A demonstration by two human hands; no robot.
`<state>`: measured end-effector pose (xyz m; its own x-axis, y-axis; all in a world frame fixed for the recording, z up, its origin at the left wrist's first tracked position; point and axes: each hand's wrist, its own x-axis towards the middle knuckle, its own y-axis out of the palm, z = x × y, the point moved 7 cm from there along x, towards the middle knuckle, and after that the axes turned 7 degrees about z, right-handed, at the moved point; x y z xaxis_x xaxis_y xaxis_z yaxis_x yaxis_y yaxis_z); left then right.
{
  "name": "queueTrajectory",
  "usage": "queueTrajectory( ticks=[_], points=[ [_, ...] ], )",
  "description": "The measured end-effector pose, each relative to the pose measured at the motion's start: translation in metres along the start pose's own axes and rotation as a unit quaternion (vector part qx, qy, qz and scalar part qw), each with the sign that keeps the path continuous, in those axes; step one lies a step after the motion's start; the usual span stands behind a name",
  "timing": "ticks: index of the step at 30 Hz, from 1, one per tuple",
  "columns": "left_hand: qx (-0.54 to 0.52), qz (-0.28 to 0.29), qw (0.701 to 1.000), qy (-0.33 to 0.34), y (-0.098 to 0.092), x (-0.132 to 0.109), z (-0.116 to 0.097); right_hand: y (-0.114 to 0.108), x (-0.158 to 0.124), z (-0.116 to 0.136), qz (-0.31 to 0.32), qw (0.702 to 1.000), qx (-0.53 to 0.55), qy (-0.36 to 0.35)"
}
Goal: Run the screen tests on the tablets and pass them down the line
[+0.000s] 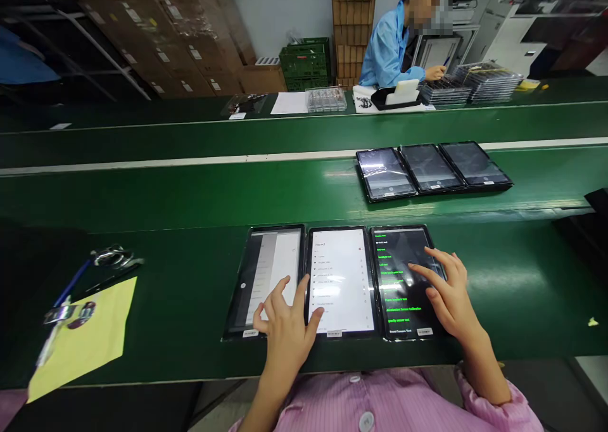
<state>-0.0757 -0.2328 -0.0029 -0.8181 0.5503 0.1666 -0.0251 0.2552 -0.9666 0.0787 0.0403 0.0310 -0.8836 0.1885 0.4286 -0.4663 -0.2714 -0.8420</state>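
Observation:
Three tablets lie side by side on the green bench. The left tablet (260, 254) shows a half-grey, half-white screen, the middle tablet (339, 273) a white list, and the right tablet (396, 280) green text lines on black. My left hand (287, 321) is spread over the lower edges of the left and middle tablets, fingers apart, holding nothing. Over the right part of the right tablet is my right hand (451, 292), fingers apart and empty, its index fingertip at the screen. Whether the fingertips touch the glass is hard to tell.
Three dark tablets (431, 168) lie in a row farther back. On the left are a yellow sheet (90, 337), a blue lanyard (75, 283) and cables (113, 258). Across the bench a person in blue (387, 49) works beside stacked trays (489, 82); green crates (304, 64) stand behind.

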Motion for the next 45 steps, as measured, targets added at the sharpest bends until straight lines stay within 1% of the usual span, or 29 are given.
queueTrajectory(
  ticks=[3,6,8,9,12,15,18,20,23,26,28,29,33,35,37,39,40,43,45],
  points=[
    [0.021,0.013,1.000,0.004,0.004,-0.001,-0.008,0.003,-0.002,0.000,0.010,1.000,0.002,-0.002],
    [-0.003,0.038,0.998,0.055,0.006,-0.004,-0.015,0.004,-0.003,0.000,0.020,1.000,0.003,0.005],
    [-0.019,0.033,0.997,0.070,0.002,-0.005,-0.015,0.004,-0.003,0.003,0.026,1.000,0.001,0.002],
    [-0.021,0.021,0.998,0.057,-0.001,-0.005,-0.011,0.004,-0.003,0.006,0.033,0.999,0.000,-0.005],
    [-0.017,-0.012,1.000,-0.008,-0.009,-0.003,0.003,0.009,-0.004,0.014,0.061,0.998,-0.005,-0.025],
    [-0.015,-0.001,1.000,-0.021,-0.007,-0.004,0.007,0.015,-0.005,0.019,0.074,0.997,-0.010,-0.023],
    [-0.009,0.015,1.000,-0.011,-0.001,-0.007,0.005,0.018,-0.007,0.019,0.070,0.997,-0.023,-0.009],
    [-0.007,0.015,1.000,0.000,0.002,-0.010,0.001,0.016,-0.008,0.019,0.058,0.998,-0.034,-0.008],
    [-0.011,0.014,0.999,0.033,0.004,-0.014,-0.006,0.007,-0.009,0.017,0.016,0.999,-0.041,-0.027],
    [-0.006,0.038,0.998,0.056,0.006,-0.015,-0.010,0.000,-0.010,0.012,-0.008,0.999,-0.044,-0.028],
    [0.002,0.046,0.998,0.036,0.006,-0.014,-0.004,-0.003,-0.010,0.009,-0.014,0.999,-0.045,-0.020],
    [0.006,0.038,0.999,0.013,0.004,-0.013,0.002,-0.004,-0.010,0.007,-0.018,0.999,-0.043,-0.017],
    [0.017,-0.035,0.993,-0.116,-0.010,-0.013,0.041,-0.008,-0.011,0.002,-0.039,0.998,-0.040,-0.003],
    [0.020,-0.052,0.987,-0.153,-0.015,-0.014,0.057,-0.009,-0.010,0.001,-0.041,0.998,-0.042,-0.005],
    [0.019,-0.044,0.986,-0.157,-0.017,-0.013,0.067,-0.008,-0.008,0.002,-0.040,0.998,-0.046,-0.010],
    [0.012,-0.040,0.988,-0.148,-0.019,-0.013,0.073,-0.007,-0.007,0.003,-0.038,0.998,-0.049,-0.012],
    [0.007,-0.050,0.988,-0.143,-0.022,-0.013,0.074,-0.005,-0.006,0.003,-0.037,0.998,-0.050,-0.012],
    [-0.008,-0.107,0.986,-0.131,-0.029,-0.015,0.073,0.003,-0.006,0.002,-0.017,0.998,-0.056,-0.007],
    [-0.020,-0.112,0.987,-0.109,-0.026,-0.013,0.065,0.011,-0.006,0.001,0.011,0.998,-0.063,0.004]
  ],
)
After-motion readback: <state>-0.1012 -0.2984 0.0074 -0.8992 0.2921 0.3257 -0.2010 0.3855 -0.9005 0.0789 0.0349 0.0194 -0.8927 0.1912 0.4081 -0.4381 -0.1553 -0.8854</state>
